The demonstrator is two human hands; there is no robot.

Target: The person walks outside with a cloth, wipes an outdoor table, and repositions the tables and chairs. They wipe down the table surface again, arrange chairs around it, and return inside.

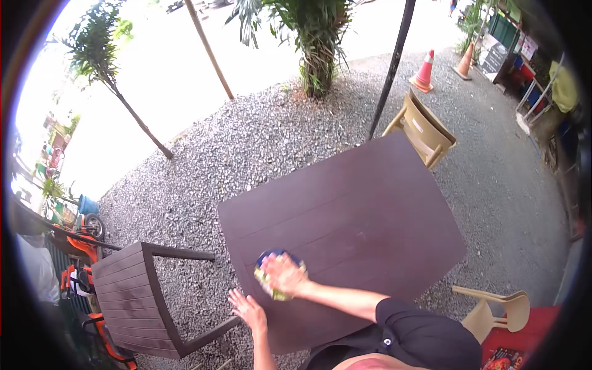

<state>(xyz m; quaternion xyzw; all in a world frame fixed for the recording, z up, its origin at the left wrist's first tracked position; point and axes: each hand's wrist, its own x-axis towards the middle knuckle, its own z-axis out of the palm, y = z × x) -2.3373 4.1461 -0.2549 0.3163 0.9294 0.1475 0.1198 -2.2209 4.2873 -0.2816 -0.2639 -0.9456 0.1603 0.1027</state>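
Observation:
My right hand (285,276) lies flat, fingers spread, on a round patterned cloth (274,294) in dark blue and pale yellow. The cloth rests near the left edge of a dark brown table (357,216), pressed under my palm and partly hidden by it. Just left of the tabletop's edge, my left hand (250,311) is held out with its fingers apart and nothing in it. Whether it touches the table edge, I cannot tell.
A tipped brown slatted table (132,299) lies at the left. Beige chairs stand beyond the far right corner (425,129) and near the right side (493,314). Grey gravel (185,203) surrounds the table. A black pole (394,61) rises behind it, with traffic cones (423,73) farther off.

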